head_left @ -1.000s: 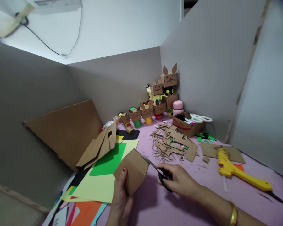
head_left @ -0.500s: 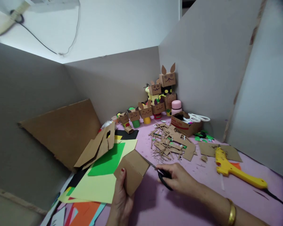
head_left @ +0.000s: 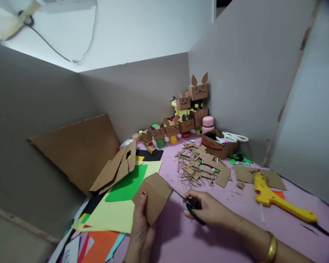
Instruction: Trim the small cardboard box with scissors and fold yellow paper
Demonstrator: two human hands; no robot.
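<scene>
My left hand [head_left: 144, 223] grips a folded piece of brown cardboard [head_left: 155, 197], thumb on its near face and the other fingers behind it. It is held up over the pink table [head_left: 178, 241]. My right hand [head_left: 208, 210] is closed round the black handles of a pair of scissors [head_left: 193, 211]. The blades point up and left, their tips at the cardboard's upper right edge. Whether the blades are apart is too small to tell. Behind the cardboard lie a green sheet [head_left: 128, 184] and pale yellow paper [head_left: 109, 215].
A yellow glue gun [head_left: 285, 204] lies at the right. Cardboard scraps [head_left: 200, 166] are heaped in the middle, by a small box [head_left: 222, 148] with white-handled scissors [head_left: 233, 137]. Cardboard animal figures [head_left: 171, 129] stand at the back. A large cardboard sheet [head_left: 79, 149] leans on the left partition.
The view has shifted slightly, so the surroundings sit a little farther right. The scissor handles have spread a little wider, and my right hand has moved slightly right. My left hand still holds the cardboard.
</scene>
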